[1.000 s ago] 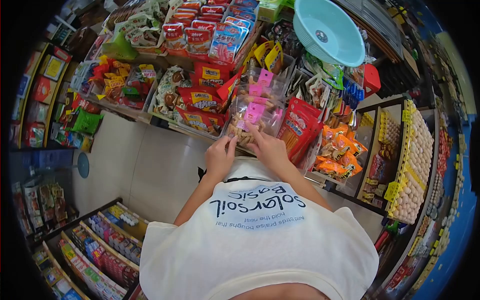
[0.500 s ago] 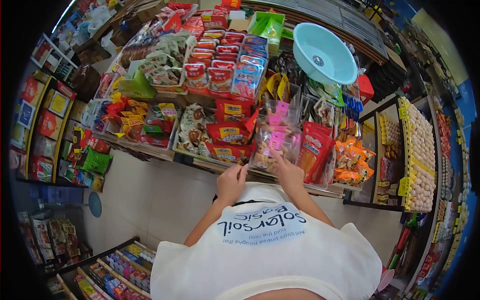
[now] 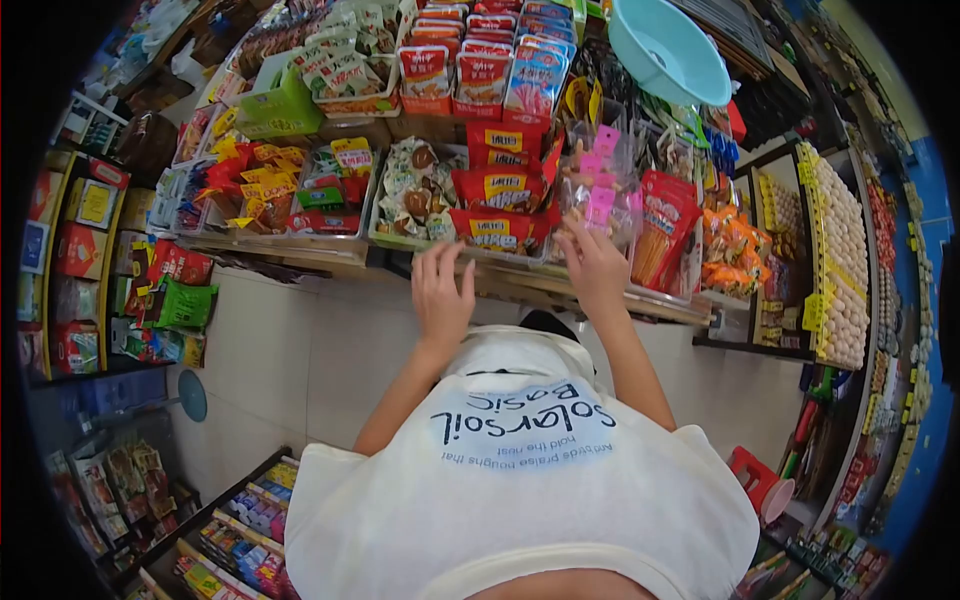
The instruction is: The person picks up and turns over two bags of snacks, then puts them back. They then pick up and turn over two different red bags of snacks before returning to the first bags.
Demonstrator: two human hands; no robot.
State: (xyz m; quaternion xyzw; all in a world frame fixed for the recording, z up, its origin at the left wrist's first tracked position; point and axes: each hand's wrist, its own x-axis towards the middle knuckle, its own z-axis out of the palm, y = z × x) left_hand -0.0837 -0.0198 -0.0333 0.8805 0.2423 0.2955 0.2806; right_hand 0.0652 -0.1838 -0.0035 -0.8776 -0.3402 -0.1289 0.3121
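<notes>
From my remote seat I watched one relation above all: the right hand (image 3: 600,270) against the clear packs with pink labels (image 3: 624,218). Those packs stood near the front of the desk (image 3: 280,250), one behind another in a row that ran away from the body, between the red bags (image 3: 497,230) on the left and the red pouches (image 3: 665,225) on the right. The foremost pink label (image 3: 600,206) had its long side running roughly away from the body too, its far end leaning slightly right. The right fingers lay on the near side of it, angled forward and a little left, their tips overlapping the lower left of the front pack; whether they pinched its film or merely rested against it, I could not tell, because the hand covered that edge. The left hand (image 3: 440,292) was clearly the farther one. Its fingers were loosely spread, thumb apart, with nothing visible in them, and they sat by the desk's near edge, in front of the place where the pale packets (image 3: 415,200) met the red bags. From those left fingers the clear packs lay to the right and farther forward, past the red bags; from the right fingers they lay directly ahead, in contact or just beside.
</notes>
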